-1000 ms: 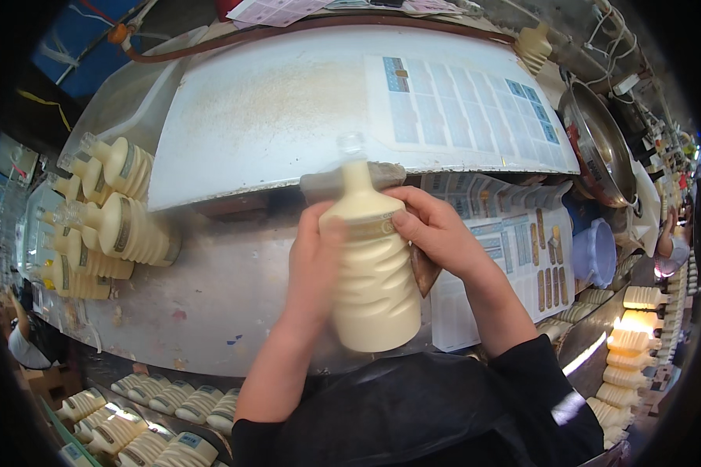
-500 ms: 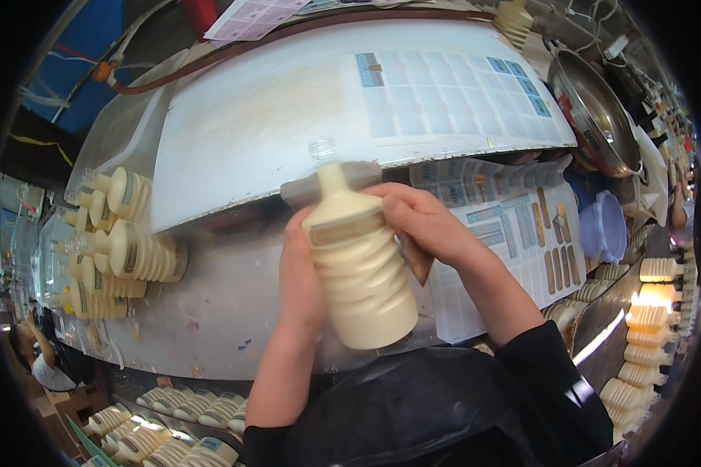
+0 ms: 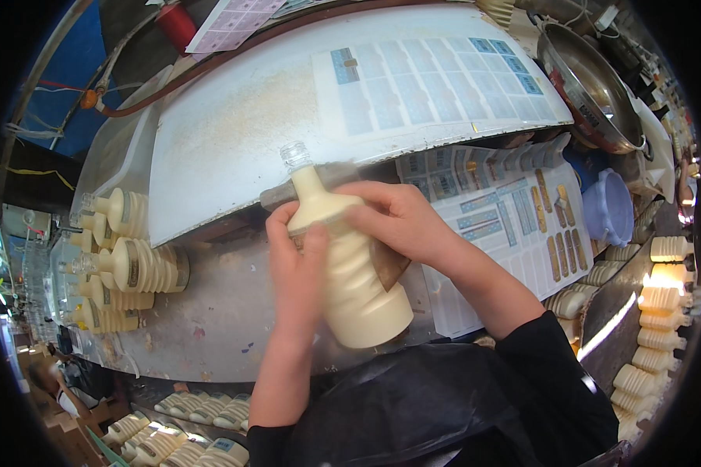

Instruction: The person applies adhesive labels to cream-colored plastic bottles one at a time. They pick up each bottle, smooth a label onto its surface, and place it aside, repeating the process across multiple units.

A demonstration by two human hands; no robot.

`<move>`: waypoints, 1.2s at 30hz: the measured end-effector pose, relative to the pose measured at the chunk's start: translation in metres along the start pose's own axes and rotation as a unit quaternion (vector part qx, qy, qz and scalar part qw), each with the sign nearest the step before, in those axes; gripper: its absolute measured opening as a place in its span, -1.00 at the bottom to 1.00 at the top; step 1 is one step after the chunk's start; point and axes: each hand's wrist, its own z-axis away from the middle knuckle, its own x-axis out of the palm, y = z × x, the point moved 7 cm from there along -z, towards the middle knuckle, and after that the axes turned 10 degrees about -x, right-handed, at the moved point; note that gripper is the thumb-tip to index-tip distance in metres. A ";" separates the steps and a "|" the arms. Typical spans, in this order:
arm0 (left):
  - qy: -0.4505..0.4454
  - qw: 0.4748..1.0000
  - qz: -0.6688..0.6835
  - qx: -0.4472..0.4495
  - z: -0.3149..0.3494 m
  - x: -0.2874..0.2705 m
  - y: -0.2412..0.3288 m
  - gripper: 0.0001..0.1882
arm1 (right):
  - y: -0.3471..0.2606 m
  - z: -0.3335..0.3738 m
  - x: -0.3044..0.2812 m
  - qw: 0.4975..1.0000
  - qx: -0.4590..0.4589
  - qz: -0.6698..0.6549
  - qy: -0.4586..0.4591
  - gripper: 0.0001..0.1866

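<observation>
A cream-coated bottle (image 3: 362, 303) with spiral ridges and a clear threaded neck lies tilted before me, its neck pointing away. My left hand (image 3: 296, 249) grips its left side, with the thumb on the band below the shoulder. On the other side, my right hand (image 3: 393, 218) closes on the shoulder, thumb against that same band. From under the right palm sticks out a flat brown piece (image 3: 389, 265), its kind unclear. Behind the bottle's neck, a grey cloth-like strip (image 3: 276, 196) lies along the edge of the white board (image 3: 210, 156).
Similar cream bottles (image 3: 144, 265) are stacked at the left, and more (image 3: 662, 296) line the right. Transfer sheets (image 3: 475, 233) with blue and gold strips lie right of my hands. Beyond stand a purple-blue bucket (image 3: 609, 206) and a metal pan (image 3: 592, 78).
My left thumb has come over onto the bottle's front band, and my right thumb has moved left along it. The whole view has shifted slightly.
</observation>
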 end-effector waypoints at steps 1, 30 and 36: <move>-0.010 1.000 0.021 -0.010 0.001 0.001 0.000 -0.54 | -0.001 0.000 0.000 1.000 0.000 -0.006 0.004 -0.62; -0.045 0.982 0.169 -0.065 -0.002 0.002 -0.015 -0.57 | 0.012 -0.003 -0.004 0.995 -0.002 -0.101 0.016 -0.61; -0.067 0.978 0.184 -0.077 -0.003 0.007 -0.018 -0.55 | 0.014 -0.003 -0.003 0.998 -0.025 -0.061 -0.010 -0.59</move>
